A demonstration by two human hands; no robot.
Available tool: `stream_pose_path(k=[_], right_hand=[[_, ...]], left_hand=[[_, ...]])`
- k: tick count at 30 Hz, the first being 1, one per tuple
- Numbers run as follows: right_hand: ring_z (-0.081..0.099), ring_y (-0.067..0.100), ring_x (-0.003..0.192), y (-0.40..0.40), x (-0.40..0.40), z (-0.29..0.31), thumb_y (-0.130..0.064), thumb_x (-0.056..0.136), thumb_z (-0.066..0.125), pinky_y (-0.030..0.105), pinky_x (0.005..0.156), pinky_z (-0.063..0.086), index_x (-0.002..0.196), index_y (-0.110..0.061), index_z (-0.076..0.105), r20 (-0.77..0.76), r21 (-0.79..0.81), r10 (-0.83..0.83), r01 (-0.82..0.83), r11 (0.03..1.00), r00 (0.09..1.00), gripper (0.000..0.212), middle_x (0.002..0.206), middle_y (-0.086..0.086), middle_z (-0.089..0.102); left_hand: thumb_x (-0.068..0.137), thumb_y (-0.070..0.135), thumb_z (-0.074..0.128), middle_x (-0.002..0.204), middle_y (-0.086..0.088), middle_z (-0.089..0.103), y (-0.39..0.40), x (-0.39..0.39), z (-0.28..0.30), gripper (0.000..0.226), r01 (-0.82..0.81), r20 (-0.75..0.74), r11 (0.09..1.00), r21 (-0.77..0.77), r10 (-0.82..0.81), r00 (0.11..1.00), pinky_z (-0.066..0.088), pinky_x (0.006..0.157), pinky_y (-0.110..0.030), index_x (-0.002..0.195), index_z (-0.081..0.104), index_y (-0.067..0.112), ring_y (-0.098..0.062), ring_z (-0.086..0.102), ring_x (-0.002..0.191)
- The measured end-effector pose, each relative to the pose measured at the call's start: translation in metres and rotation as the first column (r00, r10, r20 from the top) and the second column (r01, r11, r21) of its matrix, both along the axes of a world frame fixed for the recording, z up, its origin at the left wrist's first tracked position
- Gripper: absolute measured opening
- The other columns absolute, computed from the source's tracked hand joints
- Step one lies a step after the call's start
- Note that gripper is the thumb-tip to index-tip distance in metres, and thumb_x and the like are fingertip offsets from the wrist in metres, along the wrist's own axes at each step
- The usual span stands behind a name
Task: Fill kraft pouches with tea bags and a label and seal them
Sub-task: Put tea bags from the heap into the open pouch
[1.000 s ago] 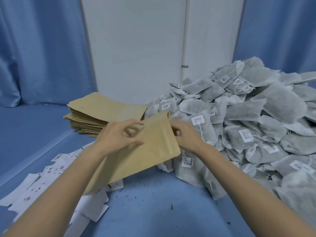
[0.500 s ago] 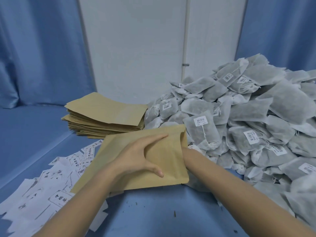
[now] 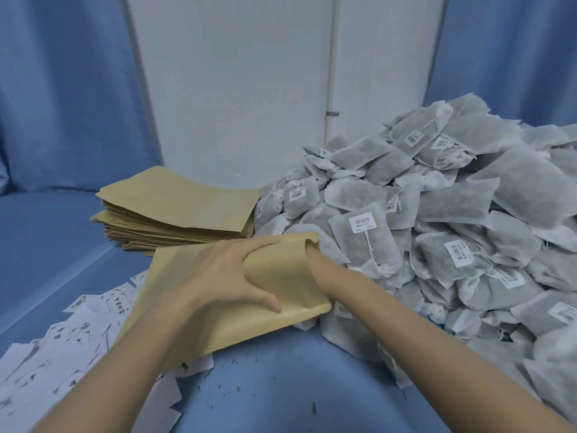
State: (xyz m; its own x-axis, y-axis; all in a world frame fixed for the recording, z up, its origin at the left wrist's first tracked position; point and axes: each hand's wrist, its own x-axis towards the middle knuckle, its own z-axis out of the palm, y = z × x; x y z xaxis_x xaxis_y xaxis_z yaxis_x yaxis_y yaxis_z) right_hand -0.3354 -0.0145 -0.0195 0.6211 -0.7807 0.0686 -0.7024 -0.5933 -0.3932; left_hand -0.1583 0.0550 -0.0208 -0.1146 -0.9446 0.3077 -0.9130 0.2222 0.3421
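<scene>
A kraft pouch (image 3: 282,273) lies tilted over the blue surface, its open mouth toward the tea bag pile (image 3: 437,232). My left hand (image 3: 218,273) grips the pouch from outside, fingers over its top and thumb along its near side. My right hand (image 3: 317,259) is pushed into the mouth of the pouch up to the wrist, so its fingers are hidden inside. White printed labels (image 3: 62,354) lie scattered under and to the left of the pouch.
A stack of flat kraft pouches (image 3: 178,207) sits behind my left hand. The heap of grey tea bags with barcode tags fills the right side. Blue cloth (image 3: 265,385) covers the surface, with loose tea crumbs near the front; a white wall stands behind.
The pouch came down toward the surface and its mouth spread wider. My right hand went from its top edge to deep inside it, while my left hand shifted to clasp it from above.
</scene>
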Motion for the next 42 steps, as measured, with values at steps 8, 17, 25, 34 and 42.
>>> stream_pose_path(k=[8, 17, 25, 34, 42], right_hand=[[0.055, 0.034, 0.094, -0.02, -0.087, -0.027, -0.039, 0.08, 0.067, 0.035, 0.079, 0.039, 0.11, -0.005, 0.06, 0.422, -0.454, -0.509, 0.661, 0.597, 0.75, 0.045, 0.105, 0.014, 0.059], [0.057, 0.024, 0.099, -0.025, -0.101, -0.029, -0.016, 0.087, 0.06, 0.019, 0.079, 0.032, 0.105, -0.01, 0.067, 0.583, -0.256, -0.387, 0.613, 0.747, 0.715, 0.02, 0.105, 0.01, 0.063], [0.062, -0.004, 0.082, -0.01, -0.105, 0.023, -0.018, 0.081, 0.071, 0.007, 0.074, 0.042, 0.082, -0.037, 0.071, 0.671, -0.131, -0.081, 0.226, 0.965, 0.737, 0.018, 0.086, -0.017, 0.069], [0.063, 0.001, 0.084, 0.012, -0.027, 0.042, -0.005, 0.079, 0.067, 0.02, 0.073, 0.044, 0.094, -0.009, 0.074, 0.402, -0.091, 0.112, -0.082, 0.992, 0.909, 0.017, 0.084, -0.013, 0.071], [0.06, -0.008, 0.08, 0.009, -0.026, 0.039, -0.014, 0.085, 0.065, 0.009, 0.074, 0.043, 0.086, -0.029, 0.067, 0.474, -0.035, 0.167, -0.171, 0.985, 0.864, 0.014, 0.08, -0.026, 0.066]], left_hand=[[0.025, 0.077, 0.077, 0.104, 0.027, 0.063, -0.013, 0.0, 0.001, 0.088, -0.074, -0.14, 0.994, 0.081, 0.084, 0.987, 0.048, 0.089, -0.031, 0.107, 0.047, 0.069, -0.004, 0.055, 0.105], [0.024, 0.077, 0.077, 0.094, 0.039, 0.059, -0.01, 0.004, 0.008, 0.088, -0.097, -0.222, 0.995, 0.025, 0.101, 0.97, 0.045, 0.076, -0.023, 0.107, 0.048, 0.069, 0.012, 0.051, 0.099], [0.026, 0.075, 0.077, 0.099, 0.049, 0.053, -0.001, 0.002, 0.018, 0.085, -0.086, -0.218, 0.994, -0.069, 0.069, 0.974, 0.041, 0.075, -0.018, 0.104, 0.044, 0.075, 0.013, 0.051, 0.098], [0.026, 0.072, 0.078, 0.105, 0.046, 0.055, 0.005, -0.012, 0.017, 0.092, 0.075, -0.211, 0.991, -0.112, -0.097, 0.973, 0.037, 0.073, -0.001, 0.111, 0.043, 0.073, 0.023, 0.047, 0.101], [0.03, 0.074, 0.078, 0.101, 0.04, 0.059, 0.005, 0.006, 0.027, 0.09, 0.033, -0.183, 0.996, -0.078, -0.047, 0.982, 0.04, 0.074, -0.011, 0.114, 0.046, 0.067, 0.021, 0.049, 0.099]])
